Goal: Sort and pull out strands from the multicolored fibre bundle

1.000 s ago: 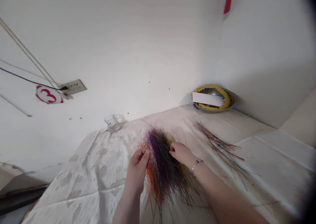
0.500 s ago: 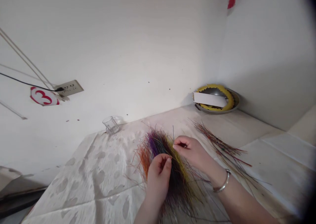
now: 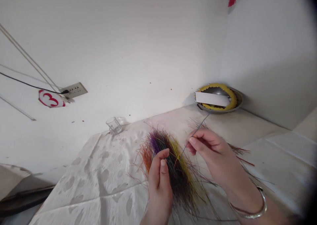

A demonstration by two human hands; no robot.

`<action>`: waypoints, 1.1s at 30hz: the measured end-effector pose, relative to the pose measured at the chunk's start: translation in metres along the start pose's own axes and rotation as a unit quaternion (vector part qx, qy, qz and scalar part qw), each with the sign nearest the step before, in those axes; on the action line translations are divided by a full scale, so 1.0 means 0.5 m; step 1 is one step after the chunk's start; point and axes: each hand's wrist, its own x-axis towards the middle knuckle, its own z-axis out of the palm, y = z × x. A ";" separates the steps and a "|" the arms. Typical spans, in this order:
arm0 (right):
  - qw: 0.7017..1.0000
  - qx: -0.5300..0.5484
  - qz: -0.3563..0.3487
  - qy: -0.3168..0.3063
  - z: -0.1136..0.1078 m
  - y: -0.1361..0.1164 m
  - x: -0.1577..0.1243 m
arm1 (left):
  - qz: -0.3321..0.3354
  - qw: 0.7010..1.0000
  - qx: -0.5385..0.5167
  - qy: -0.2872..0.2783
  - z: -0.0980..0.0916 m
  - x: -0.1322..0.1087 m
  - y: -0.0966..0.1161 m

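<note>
Tablecloth point(image 3: 99, 175), left hand point(image 3: 159, 188) on fibres point(image 3: 180, 182), right hand point(image 3: 213, 155) now lifting strand point(image 3: 196, 129)

Dense multicolor fiber bunch point(image 3: 179, 182) w/ purple, yellow, orange.

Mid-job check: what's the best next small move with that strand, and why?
Probably lay it on the loose pile to the right: the right hand pinches one thin strand clear of the bunch, which the left hand holds.
</note>
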 end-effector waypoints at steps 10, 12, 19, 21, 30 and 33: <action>0.986 -0.011 0.077 -0.150 0.028 -0.033 -0.007 | -0.143 0.951 -0.242 -0.129 0.005 -0.033 0.069; 0.983 0.003 0.086 -0.162 0.036 -0.038 -0.013 | -0.138 0.957 -0.227 -0.112 0.006 -0.034 0.066; 0.994 0.029 0.052 -0.089 0.025 -0.021 -0.015 | -0.144 0.966 -0.169 -0.131 -0.006 -0.045 0.024; 0.996 0.059 0.050 -0.050 0.015 -0.011 -0.008 | -0.154 0.961 -0.182 -0.141 -0.009 -0.047 0.015; 0.991 -0.012 0.071 -0.113 0.010 -0.015 -0.005 | -0.233 0.915 -0.299 -0.136 -0.013 -0.045 0.042; 0.969 -0.058 0.053 -0.232 0.034 -0.022 -0.018 | -0.220 0.916 -0.308 -0.134 -0.013 -0.048 0.043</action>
